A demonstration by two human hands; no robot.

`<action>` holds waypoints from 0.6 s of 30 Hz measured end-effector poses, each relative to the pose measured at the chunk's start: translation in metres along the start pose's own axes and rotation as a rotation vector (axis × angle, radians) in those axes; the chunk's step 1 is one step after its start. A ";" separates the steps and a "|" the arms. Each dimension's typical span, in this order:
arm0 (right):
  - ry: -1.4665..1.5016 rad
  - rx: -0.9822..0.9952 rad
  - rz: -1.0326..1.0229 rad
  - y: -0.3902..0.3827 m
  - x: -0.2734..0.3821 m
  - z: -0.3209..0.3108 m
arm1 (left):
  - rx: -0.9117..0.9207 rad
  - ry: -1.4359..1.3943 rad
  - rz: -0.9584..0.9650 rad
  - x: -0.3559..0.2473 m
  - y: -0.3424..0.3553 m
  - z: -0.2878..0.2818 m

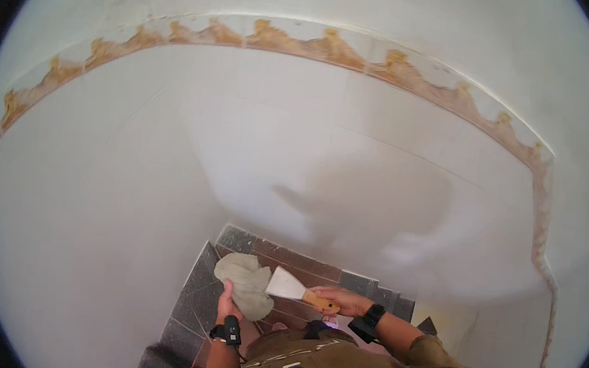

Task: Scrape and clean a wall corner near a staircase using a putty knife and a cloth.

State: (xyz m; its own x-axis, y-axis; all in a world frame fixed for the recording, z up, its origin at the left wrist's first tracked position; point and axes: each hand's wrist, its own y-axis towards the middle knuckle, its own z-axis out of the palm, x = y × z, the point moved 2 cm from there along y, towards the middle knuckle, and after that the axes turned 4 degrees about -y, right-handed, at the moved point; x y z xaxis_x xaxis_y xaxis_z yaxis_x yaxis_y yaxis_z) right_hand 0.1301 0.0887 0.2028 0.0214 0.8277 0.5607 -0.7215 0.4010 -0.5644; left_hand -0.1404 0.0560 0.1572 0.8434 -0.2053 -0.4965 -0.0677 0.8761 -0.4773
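Observation:
My left hand grips a crumpled grey-green cloth, its thumb lying along the near side of the bundle and the other fingers mostly hidden beneath it. In my right hand is a scraper with a wide, pale, flared blade and a wooden handle. The blade points left, its edge close beside the cloth; whether the two touch, I cannot tell. Both hands are held low in front of my body, above the tiled floor.
A pale tiled wall curves around ahead, with a brown-and-orange patterned border high on it. Below lies a floor of dark grey and reddish-brown tiles, meeting walls at the left and ahead. Devices are strapped to both my wrists.

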 end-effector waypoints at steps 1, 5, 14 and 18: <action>-0.089 -0.167 -0.155 0.000 -0.005 -0.023 | 0.027 0.015 -0.015 0.002 0.006 0.005; -0.150 -0.517 -0.351 -0.067 0.013 -0.031 | 0.072 0.006 0.006 -0.001 0.014 -0.007; -0.117 -0.899 -1.047 -0.175 0.063 -0.028 | 0.096 -0.084 -0.055 0.031 0.048 -0.118; -0.069 -0.819 -1.233 -0.201 0.099 -0.022 | 0.147 0.025 0.144 0.043 0.051 -0.156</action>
State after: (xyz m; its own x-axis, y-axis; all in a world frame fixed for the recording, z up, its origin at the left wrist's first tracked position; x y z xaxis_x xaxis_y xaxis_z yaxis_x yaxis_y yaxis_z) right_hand 0.2927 0.0992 0.3585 0.2670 -0.2017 0.9423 0.3089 0.9442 0.1145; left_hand -0.1913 0.0242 -0.0019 0.8169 -0.0823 -0.5709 -0.1066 0.9512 -0.2897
